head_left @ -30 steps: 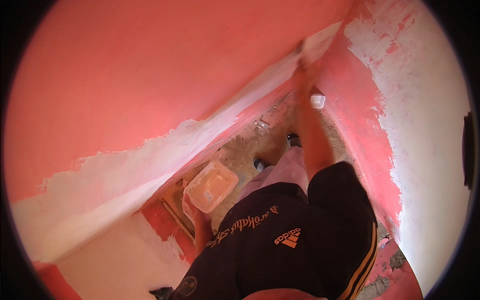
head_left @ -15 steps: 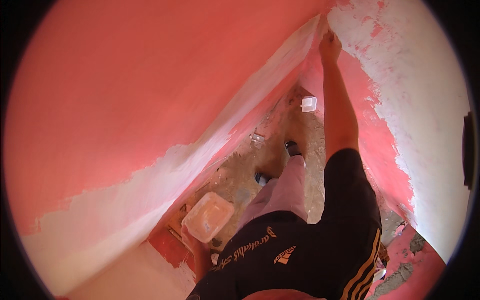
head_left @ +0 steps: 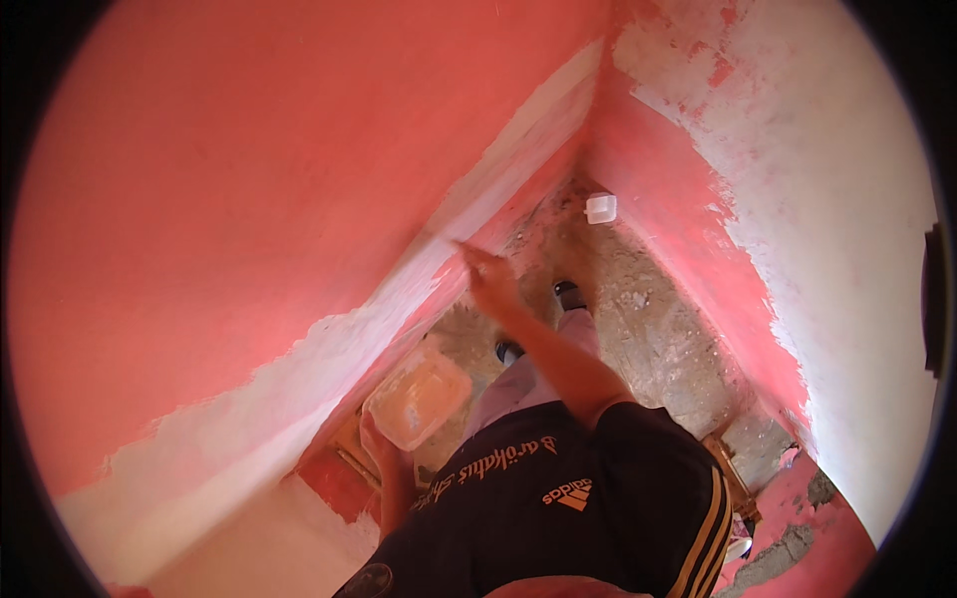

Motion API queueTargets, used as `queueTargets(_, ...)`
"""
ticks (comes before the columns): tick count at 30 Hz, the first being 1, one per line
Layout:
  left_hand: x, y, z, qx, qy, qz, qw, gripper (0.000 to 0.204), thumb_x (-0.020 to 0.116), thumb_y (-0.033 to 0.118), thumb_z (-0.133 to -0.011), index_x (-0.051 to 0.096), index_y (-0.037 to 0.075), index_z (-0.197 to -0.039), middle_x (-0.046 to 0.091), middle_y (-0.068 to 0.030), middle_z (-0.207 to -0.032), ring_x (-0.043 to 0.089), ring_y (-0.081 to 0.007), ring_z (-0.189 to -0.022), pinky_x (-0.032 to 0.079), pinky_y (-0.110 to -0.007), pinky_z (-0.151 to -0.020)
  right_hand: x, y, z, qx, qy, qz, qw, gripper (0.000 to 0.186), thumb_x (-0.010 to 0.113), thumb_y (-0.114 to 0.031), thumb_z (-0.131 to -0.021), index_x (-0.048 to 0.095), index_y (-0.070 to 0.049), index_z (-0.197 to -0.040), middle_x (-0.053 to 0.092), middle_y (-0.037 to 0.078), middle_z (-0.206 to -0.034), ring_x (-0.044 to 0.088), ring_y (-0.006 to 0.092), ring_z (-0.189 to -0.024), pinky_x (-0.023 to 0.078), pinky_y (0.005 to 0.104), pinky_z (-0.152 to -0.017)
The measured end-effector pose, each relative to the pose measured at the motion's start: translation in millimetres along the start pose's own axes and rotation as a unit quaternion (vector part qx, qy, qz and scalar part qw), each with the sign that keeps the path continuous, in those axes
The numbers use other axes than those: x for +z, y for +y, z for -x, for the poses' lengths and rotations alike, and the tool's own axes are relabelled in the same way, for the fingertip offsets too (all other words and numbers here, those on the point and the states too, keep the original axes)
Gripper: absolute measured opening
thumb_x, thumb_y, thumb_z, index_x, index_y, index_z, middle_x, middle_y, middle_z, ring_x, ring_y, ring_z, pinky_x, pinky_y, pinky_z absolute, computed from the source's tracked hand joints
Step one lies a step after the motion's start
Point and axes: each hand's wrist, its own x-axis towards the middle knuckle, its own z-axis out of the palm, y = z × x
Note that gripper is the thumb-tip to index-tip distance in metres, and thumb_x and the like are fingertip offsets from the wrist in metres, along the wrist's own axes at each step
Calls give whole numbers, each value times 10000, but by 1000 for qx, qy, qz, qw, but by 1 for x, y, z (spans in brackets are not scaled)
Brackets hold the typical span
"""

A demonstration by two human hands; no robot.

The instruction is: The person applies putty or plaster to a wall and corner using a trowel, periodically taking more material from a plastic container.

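My right hand (head_left: 488, 279) is against the lower part of the left wall, closed round a small tool, probably a brush (head_left: 459, 245), blurred by motion. The tool is on the pale painted band (head_left: 359, 304) that runs below the solid pink area (head_left: 239, 199). My left hand (head_left: 384, 444) grips the side of a rectangular plastic tub (head_left: 424, 389), pinkish and smeared, held low beside my left thigh. What is inside the tub is hard to make out.
A small white container (head_left: 600, 208) sits on the dirty floor (head_left: 648, 319) near the corner. The right wall (head_left: 837, 259) is patchy white over pink. At lower right are grey rough patches (head_left: 778, 553) on pink and some wooden pieces (head_left: 728, 478). My feet (head_left: 568, 296) stand between the walls.
My right hand has swept from high in the far corner down and left along the left wall. My left hand still holds the tub.
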Motion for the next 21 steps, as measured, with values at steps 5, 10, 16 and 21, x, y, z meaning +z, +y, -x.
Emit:
queueTargets(5, 7, 14, -5, -22, 45, 71, 996, 428, 397, 346, -1056, 599, 5, -1217, 651, -99, -1143, 652, -200, -1022, 540, -328, -868, -107, 66, -134, 155, 183, 75, 968, 244, 514, -206, -1006, 670, -20, -987, 616, 124, -862, 580, 214, -829, 468, 380, -743)
queueTargets(10, -1, 15, -5, -10, 5, 79, 997, 430, 392, 341, -1055, 601, 2, -1219, 653, -98, -1143, 651, -197, -1024, 538, -329, -872, -87, 115, -176, 27, 253, -9, 967, 346, 486, -252, -1031, 645, 18, -884, 605, 151, -717, 595, 235, -716, 467, 402, -679)
queueTargets(16, -25, -2, 0, 25, 14, -31, 999, 421, 405, 328, -1044, 610, -1, -1208, 658, -100, -1122, 656, -201, -1002, 545, -332, -855, 52, 30, 29, 36, 29, -92, 995, 331, 532, -88, -972, 668, -53, -1271, 718, 206, -951, 710, 307, -868, 549, 379, -840)
queueTargets(21, -46, -4, -6, 18, 27, -97, 995, 408, 417, 312, -1035, 619, -4, -1197, 661, -107, -1114, 664, -207, -973, 557, -334, -827, -18, 84, -44, 95, 101, 19, 990, 228, 511, -182, -983, 622, -27, -1108, 664, 171, -964, 636, 282, -894, 490, 392, -832)
